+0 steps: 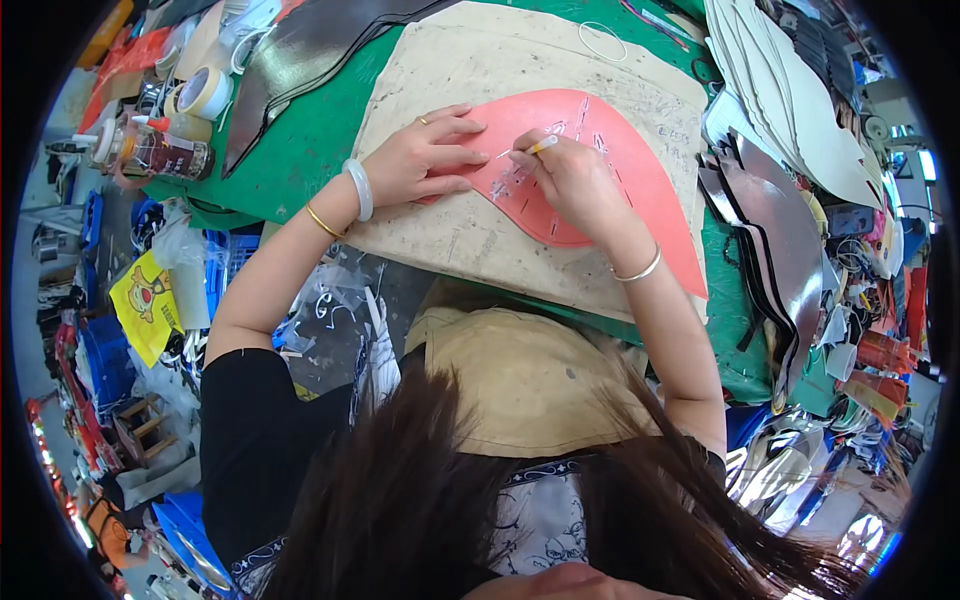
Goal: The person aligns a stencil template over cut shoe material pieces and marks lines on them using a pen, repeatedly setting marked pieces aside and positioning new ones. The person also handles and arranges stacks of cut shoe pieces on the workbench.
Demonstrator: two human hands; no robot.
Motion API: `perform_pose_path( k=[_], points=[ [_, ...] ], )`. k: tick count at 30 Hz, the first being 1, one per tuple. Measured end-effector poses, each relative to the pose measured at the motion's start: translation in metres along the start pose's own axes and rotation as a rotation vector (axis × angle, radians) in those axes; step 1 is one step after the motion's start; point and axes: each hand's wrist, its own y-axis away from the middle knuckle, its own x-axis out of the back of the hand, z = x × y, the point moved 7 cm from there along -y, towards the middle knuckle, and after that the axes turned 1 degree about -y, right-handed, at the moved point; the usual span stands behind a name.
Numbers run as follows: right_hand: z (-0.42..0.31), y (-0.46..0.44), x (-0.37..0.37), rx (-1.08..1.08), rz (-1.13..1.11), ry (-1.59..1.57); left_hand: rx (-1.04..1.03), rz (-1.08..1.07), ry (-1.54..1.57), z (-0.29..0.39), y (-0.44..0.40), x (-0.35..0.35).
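Observation:
A curved coral-red pattern piece (645, 165) with several narrow slots and whitish marks lies on a stained beige board (440, 70). My left hand (432, 158) rests flat on its left end, fingers spread, holding nothing. Over the middle of the piece, my right hand (578, 182) pinches a slim pen (544, 144) with a white and yellow barrel. The pen slants, its point toward the left near the marks. Whether the tip touches the surface I cannot tell.
Dark glossy cut pieces (300, 60) lie at the upper left, with more dark pieces (785, 260) stacked at the right. Pale cut sheets (780, 100) sit at the upper right. A jar (180, 155) and tape rolls (205, 92) stand on the green table (275, 170).

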Motion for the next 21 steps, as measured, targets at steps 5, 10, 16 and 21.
perform_pose_path(
  k=[5, 10, 16, 21],
  points=[
    [0.000, 0.001, -0.001, 0.024, -0.003, -0.041, 0.000, -0.002, 0.010, 0.000, 0.000, 0.000],
    [0.065, 0.021, 0.064, -0.149, 0.486, -0.248, -0.011, 0.026, 0.012, 0.019, 0.015, 0.007],
    [0.111, 0.055, 0.084, -0.271, 0.672, -0.068, 0.159, 0.058, -0.031, 0.045, 0.039, 0.020],
    [0.107, 0.052, 0.078, -0.266, 0.582, 0.112, 0.426, 0.031, 0.199, 0.034, 0.048, 0.017]
  ],
)
